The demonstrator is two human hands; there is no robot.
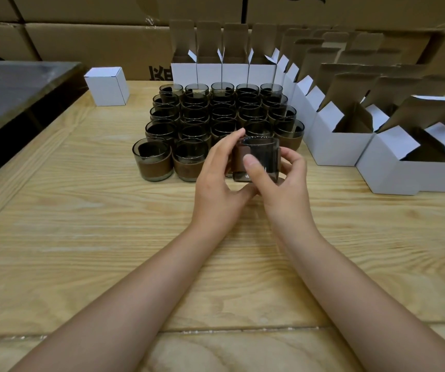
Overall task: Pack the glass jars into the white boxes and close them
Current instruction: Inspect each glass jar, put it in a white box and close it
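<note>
Over table (81,237): left hand (217,170) and right hand (283,183), fingers curled round 1 upright glass jar (256,157). Just behind fingers: jar block (216,116). Right: open white boxes (336,149). Far left: 1 closed box (107,85).

Dim, warm light; faint glare on the grey sheet (14,87) left of the jars (194,114) (edges bow outward, wide-angle).

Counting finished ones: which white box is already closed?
The lone closed box at far left; the other boxes all have flaps standing open.
</note>
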